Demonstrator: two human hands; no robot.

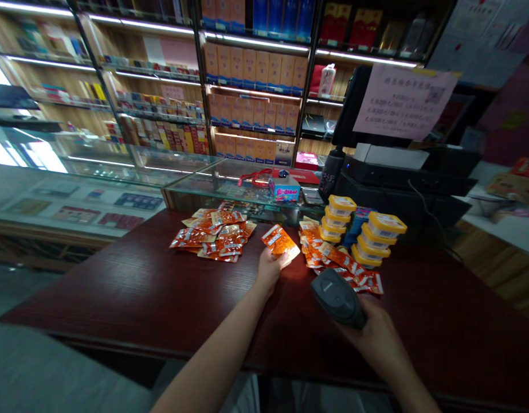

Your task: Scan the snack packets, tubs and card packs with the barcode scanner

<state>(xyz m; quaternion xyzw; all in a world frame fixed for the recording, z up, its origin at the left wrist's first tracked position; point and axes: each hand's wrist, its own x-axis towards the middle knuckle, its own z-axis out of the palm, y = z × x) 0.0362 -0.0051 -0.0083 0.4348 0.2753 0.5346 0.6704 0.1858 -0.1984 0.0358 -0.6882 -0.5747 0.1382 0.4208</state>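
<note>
An orange snack packet [280,238] is pinched at its near edge by my left hand [270,269], over the dark red table [130,304]. My right hand [376,332] is wrapped round a dark grey barcode scanner [337,295], its head tilted toward the packets. To the left of my left hand lies a loose heap of similar orange packets [219,235]. Another pile of orange packets [333,258] spreads just beyond the scanner, partly hidden by it. The palm side of my right hand is out of sight.
Stacks of yellow-lidded tubs [378,238] stand at the back right. Behind them are a monitor with a paper sign [404,100] and a black printer-like box [387,172]. A glass display counter [204,175] borders the table, with a small blue candy box [285,190] on it.
</note>
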